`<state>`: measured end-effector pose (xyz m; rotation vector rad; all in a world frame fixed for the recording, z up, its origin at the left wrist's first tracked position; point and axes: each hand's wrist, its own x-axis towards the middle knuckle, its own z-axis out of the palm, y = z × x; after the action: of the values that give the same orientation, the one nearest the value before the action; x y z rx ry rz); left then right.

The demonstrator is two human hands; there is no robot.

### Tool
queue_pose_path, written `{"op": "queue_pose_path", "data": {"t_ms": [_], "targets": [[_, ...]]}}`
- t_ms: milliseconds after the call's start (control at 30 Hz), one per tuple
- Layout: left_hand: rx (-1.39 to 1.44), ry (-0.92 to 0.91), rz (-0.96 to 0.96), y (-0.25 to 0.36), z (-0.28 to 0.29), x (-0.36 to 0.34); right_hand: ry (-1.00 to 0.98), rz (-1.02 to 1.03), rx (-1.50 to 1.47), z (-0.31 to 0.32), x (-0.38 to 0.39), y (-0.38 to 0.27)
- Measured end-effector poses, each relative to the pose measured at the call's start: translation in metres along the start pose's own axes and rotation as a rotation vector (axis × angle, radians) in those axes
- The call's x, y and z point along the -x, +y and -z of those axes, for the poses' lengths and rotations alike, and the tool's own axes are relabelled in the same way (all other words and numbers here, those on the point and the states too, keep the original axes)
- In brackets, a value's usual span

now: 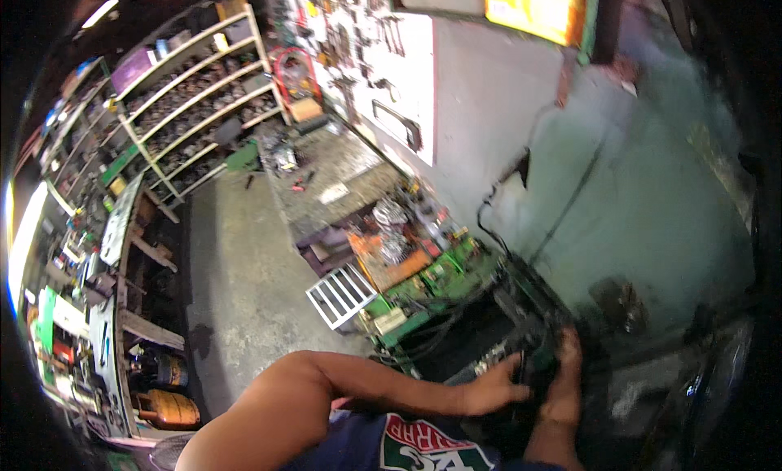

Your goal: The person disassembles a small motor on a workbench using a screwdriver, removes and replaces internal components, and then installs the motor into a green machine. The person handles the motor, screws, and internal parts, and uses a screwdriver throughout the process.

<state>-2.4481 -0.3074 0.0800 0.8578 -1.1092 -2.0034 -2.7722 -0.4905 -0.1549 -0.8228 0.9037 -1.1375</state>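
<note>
Both my hands are at a dark machine part low on the right, in deep shadow. My left hand reaches across from the left with its fingers bent against a dark upright piece; what lies in its grasp is too dark to make out. On the far right side of the same part is my right hand, pointing away from me, its fingers blurred and partly lost in the shadow. Small light metal pieces lie just beyond my left hand. Past them stands a green machine bed with black cables.
A white slatted grille juts out beside the green machine. Shiny metal parts sit on an orange tray. Beyond is a grey workbench. Loaded shelves and a cluttered bench line the left; tools hang on a white wall panel.
</note>
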Motion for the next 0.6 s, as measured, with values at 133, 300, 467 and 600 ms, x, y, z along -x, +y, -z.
{"op": "queue_pose_path", "data": {"t_ms": [133,300,467,600], "targets": [[-0.055,0.013,-0.037,-0.002,0.003,-0.003,0.083,-0.05,0.073,-0.008,-0.003,-0.018],[-0.018,-0.11,-0.001,0.011,0.016,-0.001,0.28,-0.119,0.36,0.002,-0.021,-0.007],[-0.564,-0.147,-0.282,0.045,0.07,-0.003,0.548,0.071,0.939,-0.018,0.015,-0.012],[-0.86,0.556,-0.703,0.146,0.174,-0.061,0.621,0.144,0.302,-0.091,0.127,-0.068]]}}
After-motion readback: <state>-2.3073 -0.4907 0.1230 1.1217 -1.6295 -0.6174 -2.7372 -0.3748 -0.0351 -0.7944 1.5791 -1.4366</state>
